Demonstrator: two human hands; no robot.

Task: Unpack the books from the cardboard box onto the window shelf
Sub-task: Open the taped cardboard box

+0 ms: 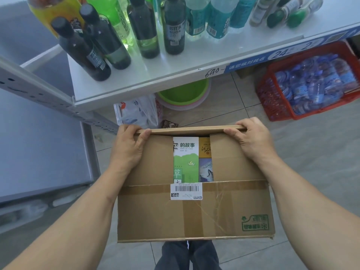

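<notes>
A brown cardboard box (194, 215) fills the lower middle of the head view, held above the tiled floor. My left hand (128, 147) grips the far flap (187, 130) at its left end, fingers curled over the edge. My right hand (249, 139) grips the same flap at its right end. Between the two side flaps a gap shows a green and white book (186, 160) and, to its right, a yellow and blue book (206, 160). A white barcode label (186, 191) sits on the taped near flap.
A white shelf (175, 75) just beyond the box carries several dark and green bottles (173, 26). Under it are a green basin (183, 92) and a plastic bag (138, 112). A red basket (272, 102) of water bottles stands at the right. A grey metal upright (48, 94) is at the left.
</notes>
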